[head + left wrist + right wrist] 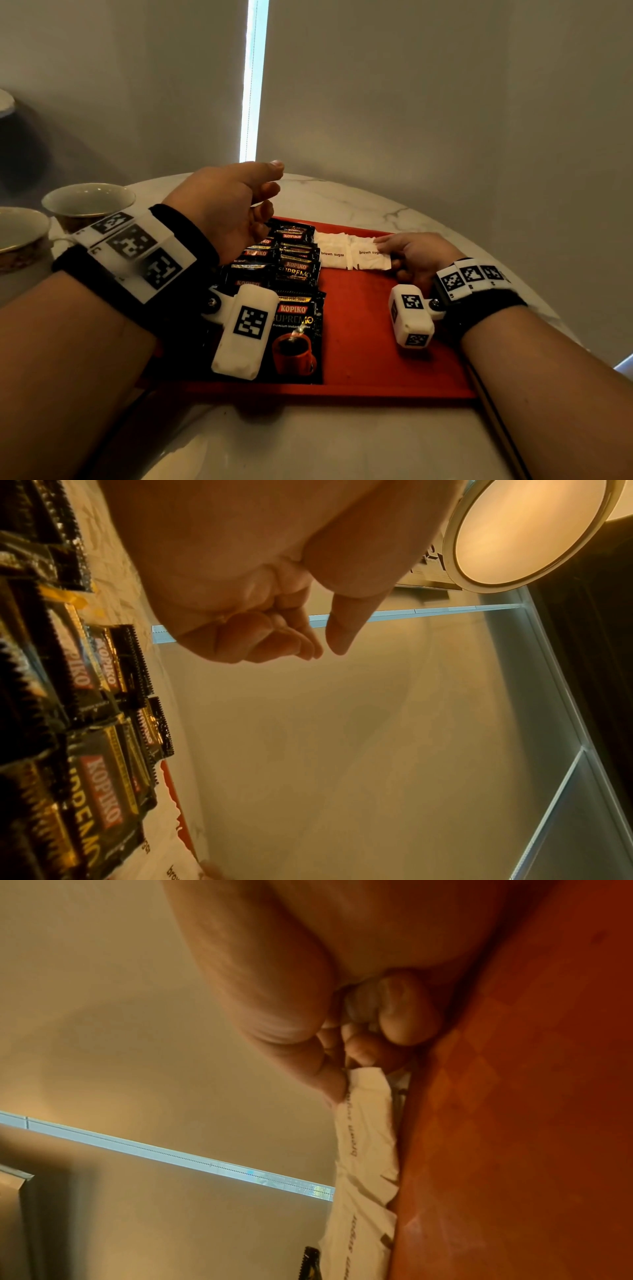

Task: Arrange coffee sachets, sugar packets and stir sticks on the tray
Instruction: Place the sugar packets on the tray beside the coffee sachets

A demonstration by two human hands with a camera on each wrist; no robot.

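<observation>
A red tray (359,325) lies on a marble table. Black Kopiko coffee sachets (296,270) overlap in rows on its left half, also seen in the left wrist view as coffee sachets (99,777). Two white brown-sugar packets (334,251) lie side by side at the tray's far middle. My right hand (387,251) pinches the right edge of the right sugar packet (371,257), thumb on top; the right wrist view shows that packet (366,1137) against the tray (514,1123). My left hand (270,185) hovers above the sachets, fingers loosely curled, thumb out, holding nothing (323,650).
Two ceramic cups (89,202) (20,233) stand on the table to the left of the tray. Thin brown strips (496,421) run along the tray's right side; I cannot tell what they are. A wall stands close behind the table.
</observation>
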